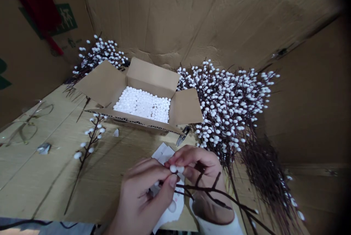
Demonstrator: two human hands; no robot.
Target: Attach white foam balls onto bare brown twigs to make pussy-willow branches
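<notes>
My left hand (144, 194) pinches a dark brown artificial branch (214, 190) near its tip, with thumb and forefinger pressed together. Its stem runs off toward the lower right, and several twigs on it are bare. The fingers of my right hand (199, 161) close on a white foam berry (180, 169) by that tip. A second white berry (173, 168) touches it, between both hands. Another white berry (172, 206) hangs below my left thumb. Behind the hands, an open cardboard box (189, 107) holds many loose white berries (141, 103).
Bundles of white-berried branches stand at right (225, 103) and back left (101, 53). A single berried branch (87, 150) lies on the table (109, 183) at left, near eyeglasses (26, 129). A cutter (182, 136) lies by the box; paper (163, 150) is under the hands. Cardboard walls surround the table.
</notes>
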